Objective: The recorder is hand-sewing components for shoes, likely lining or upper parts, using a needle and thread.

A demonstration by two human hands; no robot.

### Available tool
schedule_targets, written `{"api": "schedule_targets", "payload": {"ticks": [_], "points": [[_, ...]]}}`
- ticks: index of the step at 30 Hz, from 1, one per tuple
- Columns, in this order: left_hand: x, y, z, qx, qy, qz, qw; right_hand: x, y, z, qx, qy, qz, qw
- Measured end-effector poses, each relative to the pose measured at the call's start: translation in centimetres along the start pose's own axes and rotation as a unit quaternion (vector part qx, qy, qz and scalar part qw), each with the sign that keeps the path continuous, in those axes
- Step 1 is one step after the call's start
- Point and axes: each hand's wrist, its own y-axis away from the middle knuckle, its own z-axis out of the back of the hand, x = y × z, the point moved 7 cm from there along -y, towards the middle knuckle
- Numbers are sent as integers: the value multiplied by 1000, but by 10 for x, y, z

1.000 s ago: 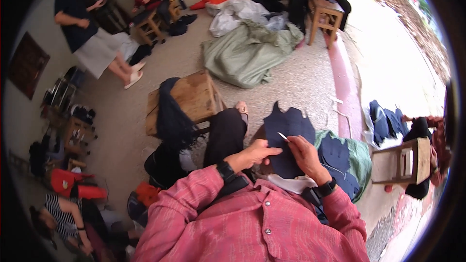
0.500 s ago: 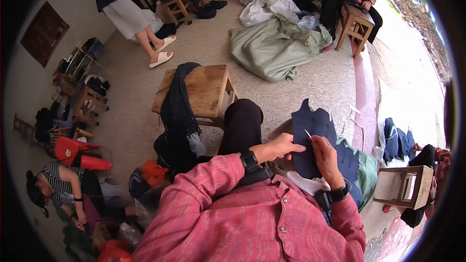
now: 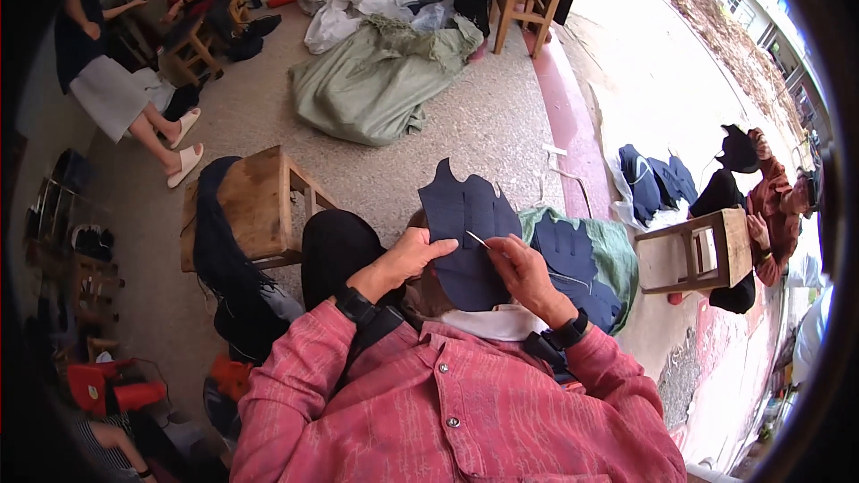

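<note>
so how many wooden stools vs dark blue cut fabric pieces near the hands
wooden stools: 2 — wooden stool, second stool
dark blue fabric pieces: 2 — held piece, piece on the green sack
total: 4

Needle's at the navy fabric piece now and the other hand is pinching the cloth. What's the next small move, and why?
Probably push the needle on through the navy fabric piece. The right hand pinches the needle with its tip at the cloth, and the left hand grips the piece's edge beside it, holding it steady. Whether the tip has already pierced is too small to tell.
</note>
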Motion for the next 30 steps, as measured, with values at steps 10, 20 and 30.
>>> {"api": "schedule_targets", "payload": {"ticks": [10,20,30], "points": [[-5,8,-2,-41,49,6,998,-10,13,17,-24,55,1,998],[-18,3,-19,-44,69,-53,995,7,-5,13,30,179,111,977],[-15,9,-21,3,97,-50,994,4,1,27,19,150,113,982]]}}
